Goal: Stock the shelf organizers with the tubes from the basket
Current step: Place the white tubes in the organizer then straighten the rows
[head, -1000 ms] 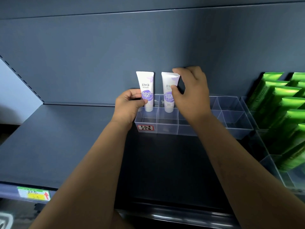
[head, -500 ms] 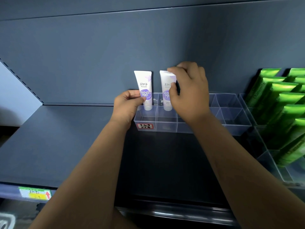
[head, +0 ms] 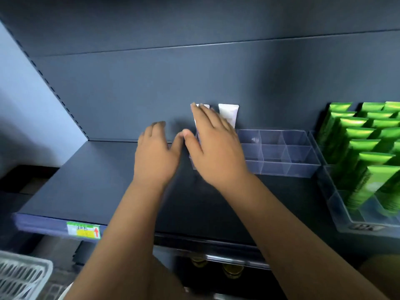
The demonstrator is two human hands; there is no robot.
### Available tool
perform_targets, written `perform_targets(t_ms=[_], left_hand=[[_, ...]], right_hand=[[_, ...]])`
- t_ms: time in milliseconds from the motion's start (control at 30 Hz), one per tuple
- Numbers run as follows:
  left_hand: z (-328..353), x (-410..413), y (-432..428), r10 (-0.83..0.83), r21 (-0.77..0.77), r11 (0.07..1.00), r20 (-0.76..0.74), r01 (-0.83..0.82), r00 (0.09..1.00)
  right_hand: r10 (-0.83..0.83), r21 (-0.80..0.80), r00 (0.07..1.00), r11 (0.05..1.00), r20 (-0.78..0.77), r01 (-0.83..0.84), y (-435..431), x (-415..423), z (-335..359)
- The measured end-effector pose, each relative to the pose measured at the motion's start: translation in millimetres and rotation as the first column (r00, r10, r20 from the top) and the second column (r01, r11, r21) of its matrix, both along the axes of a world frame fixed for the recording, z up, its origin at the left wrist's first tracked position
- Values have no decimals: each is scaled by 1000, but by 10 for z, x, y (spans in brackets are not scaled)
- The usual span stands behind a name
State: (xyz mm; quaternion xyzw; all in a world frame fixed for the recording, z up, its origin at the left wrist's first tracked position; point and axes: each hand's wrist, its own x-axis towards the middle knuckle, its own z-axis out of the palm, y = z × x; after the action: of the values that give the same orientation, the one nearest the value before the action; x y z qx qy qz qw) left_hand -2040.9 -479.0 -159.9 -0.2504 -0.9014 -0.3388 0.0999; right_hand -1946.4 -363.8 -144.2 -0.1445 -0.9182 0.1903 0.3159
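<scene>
Two white tubes stand upright in the back row of a clear divided organizer (head: pixel 281 167) on the dark shelf. The right tube (head: pixel 229 114) shows its upper half; the left tube (head: pixel 203 106) is mostly hidden behind my right hand (head: pixel 214 148). That hand hovers with its fingers spread, in front of the organizer's left end, and holds nothing. My left hand (head: pixel 157 153) hangs to the left of the organizer, fingers relaxed and empty. A white slatted basket (head: pixel 20 276) shows at the lower left corner, its contents out of sight.
Rows of green tubes (head: pixel 363 148) fill a second clear organizer (head: pixel 346 221) at the right. The dark shelf (head: pixel 91 182) stretches left to a pale side panel. A yellow-green price label (head: pixel 84 230) sits on the shelf's front rail. Jars (head: pixel 231 271) show on the shelf below.
Both hands have let go of the two white tubes and pulled back with fingers opened. The view has swung left and down, bringing the basket into sight.
</scene>
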Motion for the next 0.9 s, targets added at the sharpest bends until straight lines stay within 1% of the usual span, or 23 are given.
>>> perform_targets(t_ms=[67, 133, 200, 267, 367, 433, 467, 500, 533, 600, 633, 767, 833, 900], left_hand=[[82, 193, -368, 113, -35, 992, -156, -120, 981], [158, 431, -796, 290, 10, 954, -262, -298, 920], [189, 712, -1299, 429, 33, 897, -298, -440, 853], [162, 1008, -1862, 511, 0, 843, -308, -537, 802], [75, 1513, -2727, 631, -74, 741, -262, -667, 730], [-24, 1895, -3262, 700, -132, 661, -248, -739, 670], [-91, 2074, -3504, 732, -158, 619, -236, -769, 639], [-170, 2246, -3730, 765, -185, 579, -216, -794, 607], [-263, 2404, -3936, 789, -210, 549, -190, -809, 584], [-478, 2677, -4260, 812, -250, 524, -143, -814, 567], [-592, 2795, -4374, 820, -260, 517, -121, -815, 559], [-1070, 3096, -4571, 861, -290, 482, -19, -827, 508], [-1287, 3097, -4562, 860, -317, 497, 53, -808, 508], [-1474, 3010, -4525, 844, -333, 532, 130, -779, 521]], right_hand=[[71, -54, 997, 996, 39, -69, -295, 138, 68], [168, -86, 985, 983, 48, -163, -639, 270, 135], [263, -128, 963, 958, 49, -255, -1055, 370, 168], [369, -137, 929, 921, 17, -364, -1553, 454, 191], [577, -108, 816, 811, -13, -575, -2389, 587, 162], [684, -83, 729, 727, 12, -681, -2936, 725, 99], [729, -101, 684, 683, 24, -724, -3189, 798, 49], [771, -141, 635, 633, 32, -761, -3423, 885, -2], [809, -217, 586, 580, 43, -785, -3633, 967, -69], [866, -437, 490, 480, 98, -761, -3941, 1110, -224], [876, -483, 459, 469, 147, -740, -4038, 1143, -328], [808, -288, 463, 570, 365, -769, -4122, 1187, -711], [739, -219, 434, 603, 515, -767, -4059, 1173, -917], [657, -201, 372, 627, 656, -753, -3957, 1140, -1142]])
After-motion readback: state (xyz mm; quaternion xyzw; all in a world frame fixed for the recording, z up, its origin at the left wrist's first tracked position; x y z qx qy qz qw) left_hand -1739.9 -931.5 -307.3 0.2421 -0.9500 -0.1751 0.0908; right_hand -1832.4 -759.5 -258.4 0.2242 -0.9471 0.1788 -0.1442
